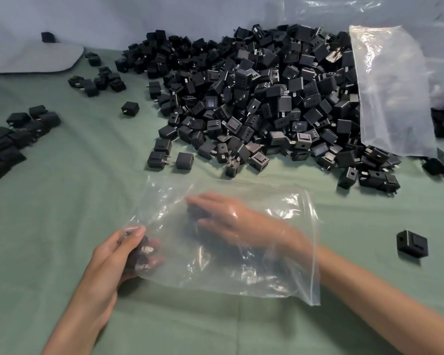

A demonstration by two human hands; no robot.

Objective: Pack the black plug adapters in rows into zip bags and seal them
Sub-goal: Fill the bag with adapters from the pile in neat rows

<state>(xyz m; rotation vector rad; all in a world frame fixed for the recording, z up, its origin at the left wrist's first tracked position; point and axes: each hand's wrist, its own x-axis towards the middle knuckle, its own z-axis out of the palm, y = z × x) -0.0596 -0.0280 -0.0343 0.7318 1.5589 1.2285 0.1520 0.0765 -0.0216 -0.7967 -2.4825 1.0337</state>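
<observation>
Setting: small hand-packing workbench. Evidence: green cloth-covered table; bulk heap of black plug adapters, far centre; large clear plastic bag, far right; pale sheet backdrop behind.

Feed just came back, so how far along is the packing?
Early. Done: nothing sealed shows clearly; the dark clusters at far left are too blurred to judge. In hand: the right hand is inside the open bag holding adapters, and the left hand grips the bag's corner. Left: the pile is large, and this bag is not yet filled or sealed.
</observation>
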